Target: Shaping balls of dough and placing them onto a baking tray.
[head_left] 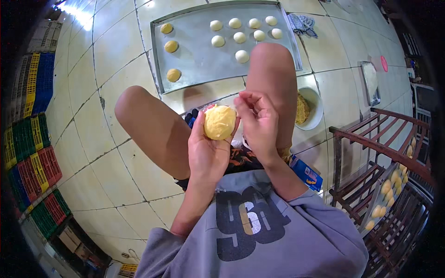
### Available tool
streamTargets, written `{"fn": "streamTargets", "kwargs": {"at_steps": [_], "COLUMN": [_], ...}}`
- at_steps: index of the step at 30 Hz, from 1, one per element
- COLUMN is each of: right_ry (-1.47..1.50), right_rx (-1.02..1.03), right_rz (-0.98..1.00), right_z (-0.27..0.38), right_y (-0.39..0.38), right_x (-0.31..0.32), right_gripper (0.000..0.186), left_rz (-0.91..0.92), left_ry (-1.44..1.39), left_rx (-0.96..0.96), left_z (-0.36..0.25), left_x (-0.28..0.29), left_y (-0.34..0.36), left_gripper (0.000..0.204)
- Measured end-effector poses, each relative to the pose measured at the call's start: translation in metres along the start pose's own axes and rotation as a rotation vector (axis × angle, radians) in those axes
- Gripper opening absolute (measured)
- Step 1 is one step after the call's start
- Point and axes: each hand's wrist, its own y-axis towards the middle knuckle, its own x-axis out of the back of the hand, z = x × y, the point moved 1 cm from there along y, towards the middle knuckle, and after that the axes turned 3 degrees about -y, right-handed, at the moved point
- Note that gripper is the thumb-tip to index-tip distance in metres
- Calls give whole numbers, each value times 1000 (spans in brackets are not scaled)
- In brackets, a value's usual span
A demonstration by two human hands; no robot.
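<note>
My left hand (pixel 208 156) cups the dough (pixel 219 122), fingers curled round it, on my side of the tray (pixel 194 58). My right hand (pixel 260 118) is just beside it, fingers bent nearly closed; I can't tell whether they pinch anything. The bowl (pixel 316 109) sits near the tray's closest right corner.

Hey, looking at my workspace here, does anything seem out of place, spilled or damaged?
Only the crumpled checkered cloth stands out: it lies bunched on the tiled floor, beside the metal tray's upper right corner. I see no clear spill, and the yellow dough ball in your left hand looks whole.
</note>
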Motion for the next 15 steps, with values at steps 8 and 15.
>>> {"fn": "streamTargets", "kwargs": {"at_steps": [8, 15], "right_ry": [-750, -568], "right_rx": [732, 479], "right_rz": [313, 340], "right_z": [15, 14], "right_y": [-13, -15], "right_x": [7, 6], "right_gripper": [50, 57], "left_rz": [117, -40], "left_ry": [-154, -173], "left_rx": [88, -52], "left_z": [-6, -2], "left_x": [11, -9], "left_y": [2, -2], "left_gripper": [32, 38]}}
